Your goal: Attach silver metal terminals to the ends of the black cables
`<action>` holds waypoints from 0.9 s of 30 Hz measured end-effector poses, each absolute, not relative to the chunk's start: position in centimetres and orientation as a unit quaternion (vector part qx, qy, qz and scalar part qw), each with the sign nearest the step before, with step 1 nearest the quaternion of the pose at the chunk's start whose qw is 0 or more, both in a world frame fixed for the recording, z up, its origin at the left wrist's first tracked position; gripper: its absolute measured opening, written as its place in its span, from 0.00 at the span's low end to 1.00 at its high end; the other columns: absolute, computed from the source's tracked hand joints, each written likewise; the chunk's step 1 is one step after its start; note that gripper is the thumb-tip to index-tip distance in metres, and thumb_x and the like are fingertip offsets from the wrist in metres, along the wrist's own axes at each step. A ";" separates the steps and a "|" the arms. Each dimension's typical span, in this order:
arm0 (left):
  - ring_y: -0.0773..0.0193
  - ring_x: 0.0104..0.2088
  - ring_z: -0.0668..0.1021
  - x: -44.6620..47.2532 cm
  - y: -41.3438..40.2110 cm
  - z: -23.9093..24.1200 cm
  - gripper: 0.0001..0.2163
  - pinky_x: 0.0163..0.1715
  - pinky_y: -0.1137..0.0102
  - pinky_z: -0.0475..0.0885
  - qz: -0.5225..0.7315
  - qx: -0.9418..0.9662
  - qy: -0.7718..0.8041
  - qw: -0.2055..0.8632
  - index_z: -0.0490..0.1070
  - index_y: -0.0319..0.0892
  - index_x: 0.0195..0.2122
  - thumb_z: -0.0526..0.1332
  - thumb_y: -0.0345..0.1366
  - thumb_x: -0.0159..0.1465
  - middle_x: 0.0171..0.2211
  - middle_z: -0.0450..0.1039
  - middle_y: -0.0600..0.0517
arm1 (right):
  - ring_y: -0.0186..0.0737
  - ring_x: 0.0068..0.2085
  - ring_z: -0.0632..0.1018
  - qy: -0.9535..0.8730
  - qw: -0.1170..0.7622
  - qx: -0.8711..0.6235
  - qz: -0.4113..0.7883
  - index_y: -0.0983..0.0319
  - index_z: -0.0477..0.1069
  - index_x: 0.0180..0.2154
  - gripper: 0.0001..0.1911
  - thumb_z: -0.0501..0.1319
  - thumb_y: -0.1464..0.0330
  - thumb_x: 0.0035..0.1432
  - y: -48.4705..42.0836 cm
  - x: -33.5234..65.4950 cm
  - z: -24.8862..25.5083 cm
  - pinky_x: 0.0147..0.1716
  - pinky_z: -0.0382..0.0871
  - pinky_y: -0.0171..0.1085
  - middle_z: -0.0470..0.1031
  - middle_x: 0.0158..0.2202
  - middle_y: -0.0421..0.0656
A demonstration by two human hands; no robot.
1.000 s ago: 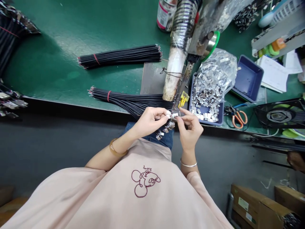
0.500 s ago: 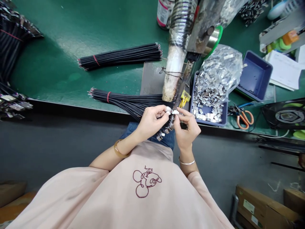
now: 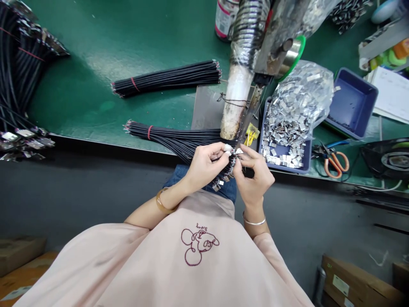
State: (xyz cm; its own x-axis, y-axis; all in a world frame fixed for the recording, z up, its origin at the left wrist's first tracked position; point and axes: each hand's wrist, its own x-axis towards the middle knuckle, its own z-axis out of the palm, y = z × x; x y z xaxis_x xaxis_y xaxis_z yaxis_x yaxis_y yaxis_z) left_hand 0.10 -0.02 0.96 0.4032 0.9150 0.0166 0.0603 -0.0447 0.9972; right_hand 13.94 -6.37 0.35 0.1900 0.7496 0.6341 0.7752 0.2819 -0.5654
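Observation:
My left hand (image 3: 207,165) has its thumb and index finger pinched together, white covers on the tips, at one side of a small silver metal connector (image 3: 238,151). On the connector's other side, the thumb and index finger of my right hand (image 3: 255,175) are curled toward it; what lies between them is too small to make out. Beneath both hands runs a bundle of black cables (image 3: 174,138), tied with a red band, with metal connectors (image 3: 217,184) on its near ends. The dark bar of a soldering fixture (image 3: 254,104) comes down just beyond my fingertips.
A wrapped duct hose (image 3: 236,91) hangs over the bench beside a solder wire spool (image 3: 292,57). To the right are a blue tray (image 3: 307,160) of loose connectors, another blue tray (image 3: 353,102) and orange-handled pliers (image 3: 336,165). More cable bundles (image 3: 166,79) lie on the green bench.
The view has shifted slightly, so the bench things appear a little further right. Both hands stay at the connector, with the right thumb slightly further from the index fingertip.

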 end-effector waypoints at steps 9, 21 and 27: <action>0.73 0.22 0.63 -0.3 -0.4 0.7 0.07 0.25 0.76 0.61 0.349 0.655 0.400 0.537 0.77 0.36 0.35 0.59 0.33 0.64 0.22 0.65 0.57 | 0.40 0.44 0.85 -0.635 0.491 -0.595 0.040 0.58 0.70 0.37 0.04 0.63 0.73 0.63 -7.1 14.5 0.1 0.41 0.82 0.38 0.83 0.47 0.45; 0.65 0.36 0.81 -2.2 -0.8 0.2 0.05 0.37 0.70 0.77 0.449 0.722 0.284 0.444 0.79 0.37 0.35 0.62 0.27 0.64 0.35 0.80 0.46 | 0.28 0.16 0.66 -0.443 0.652 -0.597 -0.152 0.54 0.72 0.41 0.06 0.65 0.63 0.62 -8.2 17.7 4.3 0.15 0.59 0.35 0.67 0.28 0.34; 0.57 0.38 0.75 -1.6 0.4 -1.0 0.08 0.42 0.60 0.71 0.386 0.856 0.302 0.165 0.77 0.37 0.35 0.58 0.30 0.69 0.36 0.78 0.44 | 0.38 0.30 0.76 -0.529 0.300 -0.794 0.020 0.59 0.69 0.32 0.07 0.64 0.65 0.60 -7.0 23.2 2.8 0.35 0.68 0.38 0.73 0.29 0.39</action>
State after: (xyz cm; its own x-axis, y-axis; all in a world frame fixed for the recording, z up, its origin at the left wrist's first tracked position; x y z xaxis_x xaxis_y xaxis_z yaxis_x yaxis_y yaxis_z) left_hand -1.64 0.37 -0.98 0.5201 0.6442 0.5608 0.3890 -0.7632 0.5160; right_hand 23.15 -7.01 2.78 0.4402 0.8517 0.2843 0.8272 -0.2616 -0.4972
